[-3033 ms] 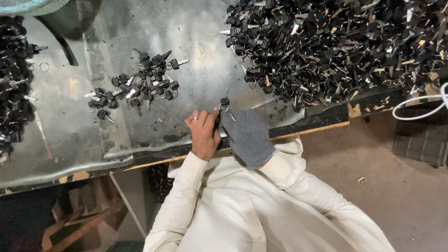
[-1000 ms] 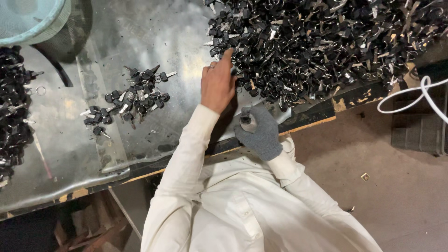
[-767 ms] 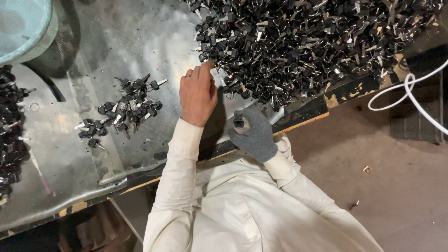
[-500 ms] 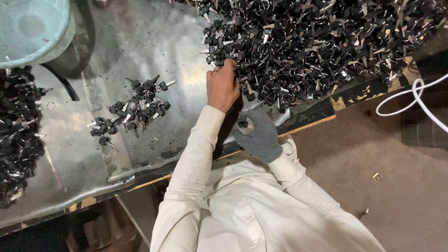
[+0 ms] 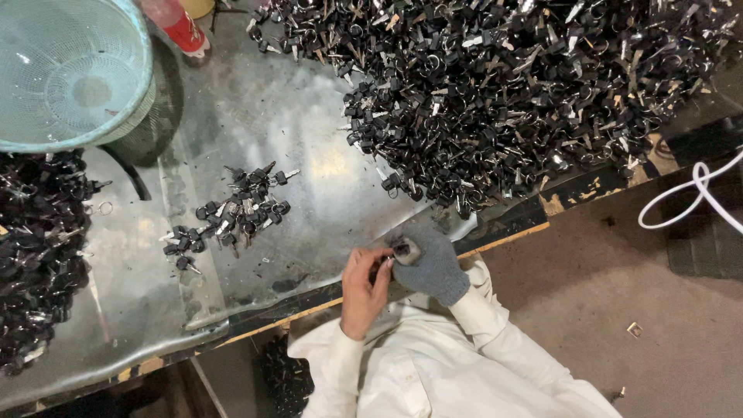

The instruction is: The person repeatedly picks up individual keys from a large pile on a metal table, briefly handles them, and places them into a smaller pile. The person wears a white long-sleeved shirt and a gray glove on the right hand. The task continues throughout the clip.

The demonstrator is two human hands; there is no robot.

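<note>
A small dark metal-and-plastic part [image 5: 405, 249] sits at the table's near edge, gripped in the grey-gloved right hand [image 5: 428, 265], while the bare left hand [image 5: 364, 288] pinches at it with its fingertips. Little looks done: the small cluster of finished-looking black pieces [image 5: 228, 213] on the shiny metal sheet [image 5: 309, 147] holds perhaps two dozen (too tangled to count), against one huge heap [image 5: 503, 93] beyond and another pile [image 5: 39, 255] beside one pale-green mesh basket [image 5: 70, 73].
</note>
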